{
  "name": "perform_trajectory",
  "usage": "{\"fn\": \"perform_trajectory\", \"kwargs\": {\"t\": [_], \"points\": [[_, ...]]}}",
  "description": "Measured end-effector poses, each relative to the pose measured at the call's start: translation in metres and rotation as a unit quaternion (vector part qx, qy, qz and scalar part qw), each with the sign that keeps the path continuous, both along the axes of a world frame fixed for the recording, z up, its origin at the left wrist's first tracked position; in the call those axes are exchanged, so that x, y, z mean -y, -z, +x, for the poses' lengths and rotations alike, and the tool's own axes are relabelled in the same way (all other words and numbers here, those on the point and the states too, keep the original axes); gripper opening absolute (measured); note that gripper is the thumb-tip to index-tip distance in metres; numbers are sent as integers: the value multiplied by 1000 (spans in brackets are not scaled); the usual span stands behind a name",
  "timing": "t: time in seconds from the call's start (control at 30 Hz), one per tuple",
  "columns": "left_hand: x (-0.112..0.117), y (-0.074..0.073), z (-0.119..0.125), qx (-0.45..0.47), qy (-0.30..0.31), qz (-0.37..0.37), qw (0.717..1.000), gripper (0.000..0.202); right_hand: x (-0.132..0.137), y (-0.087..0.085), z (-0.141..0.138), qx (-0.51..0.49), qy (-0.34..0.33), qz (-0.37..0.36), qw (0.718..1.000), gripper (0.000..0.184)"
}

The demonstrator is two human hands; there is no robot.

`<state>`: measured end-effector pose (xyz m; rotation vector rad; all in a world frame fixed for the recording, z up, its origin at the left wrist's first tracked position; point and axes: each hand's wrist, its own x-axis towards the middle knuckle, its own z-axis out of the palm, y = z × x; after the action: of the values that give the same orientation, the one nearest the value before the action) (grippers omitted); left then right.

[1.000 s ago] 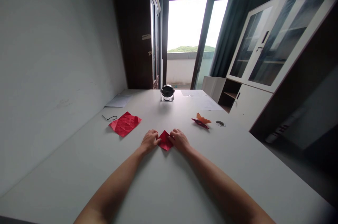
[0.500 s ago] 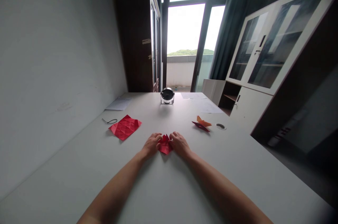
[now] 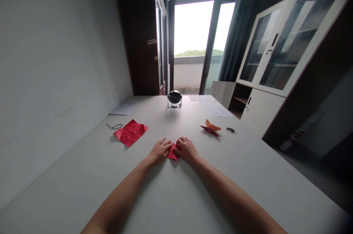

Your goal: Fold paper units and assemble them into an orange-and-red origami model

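A small folded red paper (image 3: 173,152) lies on the white table (image 3: 171,193) straight ahead of me. My left hand (image 3: 159,150) rests on its left side with fingers stretched flat over it. My right hand (image 3: 186,149) covers its right side, fingers curled down and pressing on the paper. Only a small red wedge shows between the two hands.
A creased red paper square (image 3: 130,132) lies to the left, with a black cord loop (image 3: 115,126) beyond it. Folded orange and dark red paper figures (image 3: 211,128) sit at right near a cable hole (image 3: 231,130). A small round fan (image 3: 174,99) and white sheets (image 3: 124,108) lie farther back.
Both hands have closed in over the red paper, which showed as a raised folded shape and is now pressed flat and mostly covered. The left fingers have stretched out over it.
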<state>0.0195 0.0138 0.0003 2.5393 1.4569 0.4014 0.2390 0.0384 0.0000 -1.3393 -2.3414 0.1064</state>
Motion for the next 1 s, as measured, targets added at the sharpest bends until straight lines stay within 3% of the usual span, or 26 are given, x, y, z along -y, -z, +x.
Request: {"fn": "perform_trajectory", "kwargs": {"t": [0.17, 0.4, 0.67, 0.8, 1.0], "points": [[1, -1, 2, 0, -6, -10, 1000, 50, -4, 4, -1, -22, 18, -11, 1000, 32], [0, 2, 1, -3, -25, -1, 1000, 49, -13, 7, 5, -52, 64, -43, 996, 20], [-1, 3, -1, 9, -25, -3, 1000, 46, -19, 6, 18, -38, 136, -28, 990, 13], [-2, 5, -2, 8, -25, 5, 1000, 46, -13, 3, 11, -26, 117, -14, 993, 25], [1, 6, -1, 12, -49, 9, 999, 46, -3, 1, -3, 6, 86, -11, 996, 22]]}}
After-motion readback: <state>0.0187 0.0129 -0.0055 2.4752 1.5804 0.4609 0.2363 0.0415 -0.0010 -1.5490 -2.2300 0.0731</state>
